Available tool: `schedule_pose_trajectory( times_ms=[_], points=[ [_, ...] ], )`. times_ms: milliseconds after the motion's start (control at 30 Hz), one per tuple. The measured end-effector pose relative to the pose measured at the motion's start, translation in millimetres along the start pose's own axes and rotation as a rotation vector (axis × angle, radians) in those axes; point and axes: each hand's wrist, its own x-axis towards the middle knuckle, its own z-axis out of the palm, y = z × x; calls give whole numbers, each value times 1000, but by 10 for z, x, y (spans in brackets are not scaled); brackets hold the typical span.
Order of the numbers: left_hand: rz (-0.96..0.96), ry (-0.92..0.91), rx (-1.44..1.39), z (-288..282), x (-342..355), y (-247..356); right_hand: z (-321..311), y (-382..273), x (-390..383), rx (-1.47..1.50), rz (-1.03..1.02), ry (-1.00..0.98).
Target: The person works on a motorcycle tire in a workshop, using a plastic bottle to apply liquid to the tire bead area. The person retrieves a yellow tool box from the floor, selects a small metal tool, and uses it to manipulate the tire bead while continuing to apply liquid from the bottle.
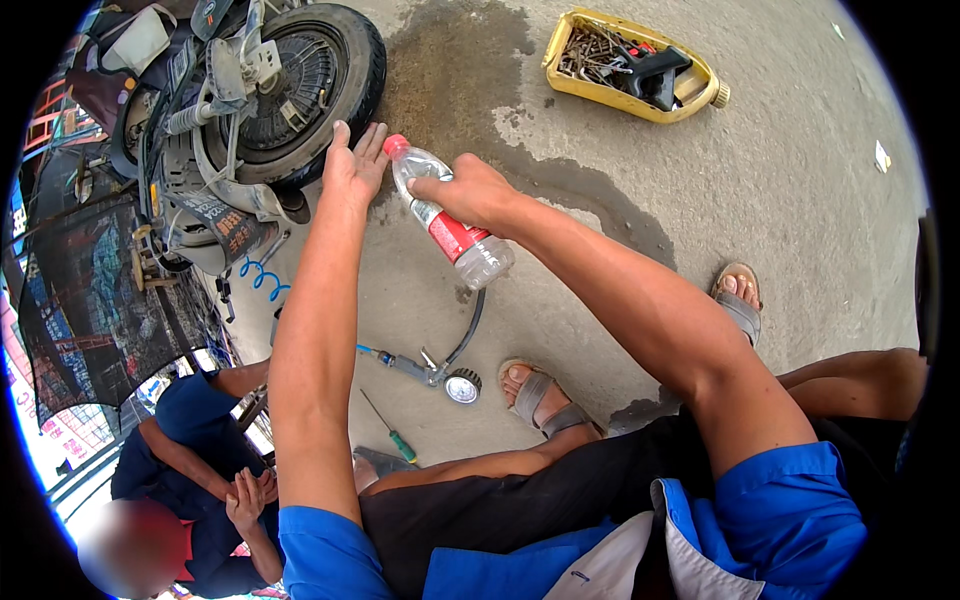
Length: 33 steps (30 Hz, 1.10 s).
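My right hand (470,190) is wrapped round a clear plastic bottle (483,262) with a red cap and a red label. The bottle is tilted, its capped end up and to the left, close to the fingers of my left hand. My left hand (355,165) has its fingers stretched out and holds nothing. It is beside the black tyre (368,75) of a wheel on a motorbike or scooter. Whether the left hand touches the tyre or the bottle cap, I cannot tell. The bottle looks mostly see-through; any liquid in it is hard to make out.
A tyre inflator with a round gauge (462,386) lies on the ground with its hose. Near it is a green-handled screwdriver (403,446). A cut yellow jug (610,101) holds loose metal parts and tools. Wet patches mark the concrete. Another person (190,470) is at lower left.
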Motion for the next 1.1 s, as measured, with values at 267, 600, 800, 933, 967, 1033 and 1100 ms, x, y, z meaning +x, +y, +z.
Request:
schedule_pose_trajectory(
  times_ms=[267,600,800,933,967,1033,1100],
  points=[
    [-26,40,-39,-11,28,10,-27,-104,-97,-80,-26,12],
    [-27,61,-58,1,33,13,-29,-102,-114,-103,-25,17],
    [-17,10,-35,58,-47,6,-31,-117,-138,-108,-19,13],
    [-35,49,-45,76,-72,9,-18,-103,-114,-118,-29,19],
    [-35,51,-50,70,-61,11,-16,-103,-112,-120,-34,25],
    [-32,33,-47,42,-34,16,-20,-113,-126,-120,-40,24],
    [-25,-6,-35,-2,-3,23,-16,-121,-133,-123,-47,29]
  ],
)
